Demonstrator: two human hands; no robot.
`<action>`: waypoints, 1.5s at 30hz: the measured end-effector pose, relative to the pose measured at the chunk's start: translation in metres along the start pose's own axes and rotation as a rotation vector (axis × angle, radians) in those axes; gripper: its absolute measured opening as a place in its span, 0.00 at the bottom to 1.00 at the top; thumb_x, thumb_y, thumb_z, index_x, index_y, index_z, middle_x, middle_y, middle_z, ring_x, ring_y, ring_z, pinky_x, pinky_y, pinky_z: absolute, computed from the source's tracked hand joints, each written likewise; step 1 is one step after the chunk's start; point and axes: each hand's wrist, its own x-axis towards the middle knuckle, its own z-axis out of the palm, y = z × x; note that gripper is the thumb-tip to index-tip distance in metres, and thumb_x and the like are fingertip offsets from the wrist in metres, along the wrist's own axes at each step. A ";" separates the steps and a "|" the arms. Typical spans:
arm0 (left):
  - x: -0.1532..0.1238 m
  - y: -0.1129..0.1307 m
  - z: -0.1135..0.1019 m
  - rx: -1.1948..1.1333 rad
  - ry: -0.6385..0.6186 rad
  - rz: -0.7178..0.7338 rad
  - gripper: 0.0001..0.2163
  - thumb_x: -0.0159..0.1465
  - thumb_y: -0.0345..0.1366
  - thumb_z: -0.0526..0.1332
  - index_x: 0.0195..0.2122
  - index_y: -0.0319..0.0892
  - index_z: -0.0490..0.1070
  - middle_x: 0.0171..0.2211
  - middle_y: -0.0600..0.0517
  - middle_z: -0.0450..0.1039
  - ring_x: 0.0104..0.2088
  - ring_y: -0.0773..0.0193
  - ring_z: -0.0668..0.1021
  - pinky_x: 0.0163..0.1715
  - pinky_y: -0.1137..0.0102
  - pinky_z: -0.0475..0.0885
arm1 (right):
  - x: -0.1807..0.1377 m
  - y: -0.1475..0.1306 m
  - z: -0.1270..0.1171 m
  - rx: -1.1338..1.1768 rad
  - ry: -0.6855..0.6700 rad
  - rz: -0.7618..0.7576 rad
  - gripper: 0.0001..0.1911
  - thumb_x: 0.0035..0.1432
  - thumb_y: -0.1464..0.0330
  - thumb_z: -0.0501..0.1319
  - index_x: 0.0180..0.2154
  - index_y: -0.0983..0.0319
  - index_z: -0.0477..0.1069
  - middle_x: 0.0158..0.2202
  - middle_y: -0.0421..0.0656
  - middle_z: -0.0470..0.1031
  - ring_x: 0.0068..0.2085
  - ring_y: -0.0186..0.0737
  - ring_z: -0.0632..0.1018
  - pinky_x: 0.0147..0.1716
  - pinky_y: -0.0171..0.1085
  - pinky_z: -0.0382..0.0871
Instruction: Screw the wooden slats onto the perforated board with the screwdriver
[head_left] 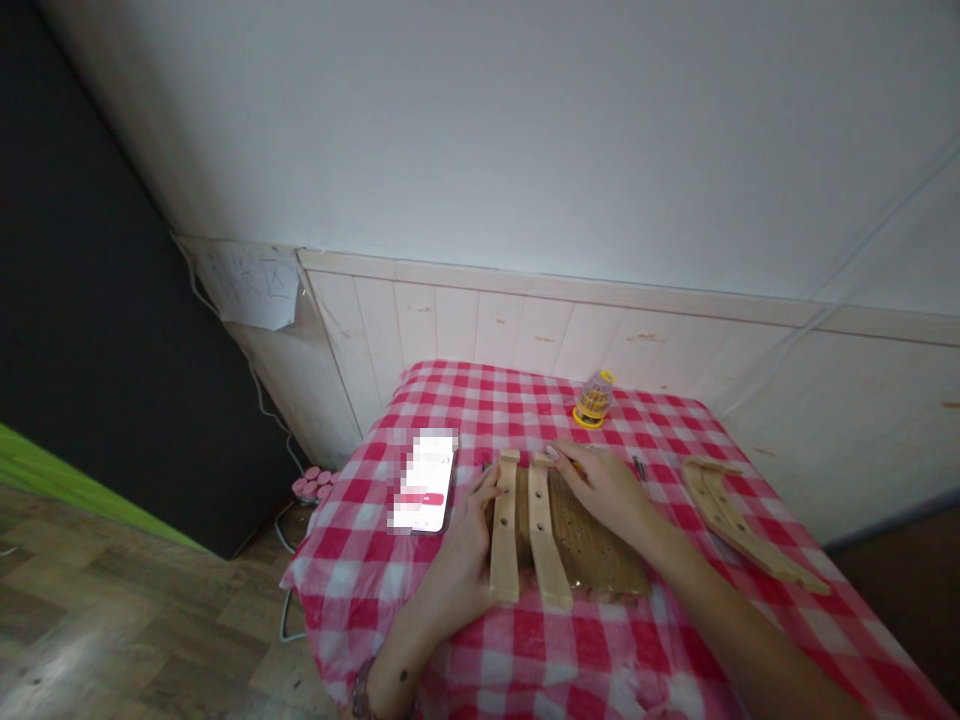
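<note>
A pale, curved wooden strip with dark holes (505, 540) and a matching strip (546, 530) are laid across a brown, perforated wooden board (600, 550) on a red-and-white checked cloth (540, 635). The first strip is flanked at nine o'clock by the curled left hand (469, 535); the second's far end is touched by the right hand's (600, 480) bent fingers. Whether either hand is pinching cannot be told. From the board, a lit phone (430, 480) is seen at ten o'clock, a clear, yellow-based case (592, 402) at twelve, similar pale wooden pieces (757, 545) at three.

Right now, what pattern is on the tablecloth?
The tablecloth has a red, pink and white check; the head view shows it best.
</note>
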 end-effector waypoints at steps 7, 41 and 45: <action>-0.001 -0.004 0.001 0.075 0.017 0.030 0.47 0.55 0.45 0.77 0.68 0.47 0.48 0.72 0.33 0.48 0.73 0.37 0.54 0.67 0.37 0.58 | 0.001 0.001 0.006 0.053 -0.002 -0.014 0.19 0.73 0.65 0.49 0.44 0.60 0.79 0.39 0.49 0.87 0.38 0.51 0.87 0.37 0.44 0.79; 0.003 0.014 -0.014 0.185 -0.152 0.193 0.21 0.67 0.24 0.60 0.56 0.52 0.77 0.53 0.50 0.81 0.57 0.51 0.78 0.56 0.52 0.74 | -0.176 0.100 -0.093 -0.322 -0.090 0.492 0.20 0.61 0.62 0.58 0.52 0.57 0.80 0.57 0.53 0.81 0.43 0.55 0.88 0.34 0.47 0.85; 0.002 0.018 -0.016 0.271 -0.165 0.229 0.21 0.69 0.25 0.61 0.59 0.54 0.76 0.52 0.51 0.82 0.54 0.52 0.80 0.52 0.56 0.77 | -0.181 0.097 -0.095 -0.468 -0.129 0.524 0.21 0.62 0.69 0.55 0.51 0.56 0.82 0.42 0.48 0.88 0.32 0.54 0.88 0.24 0.44 0.82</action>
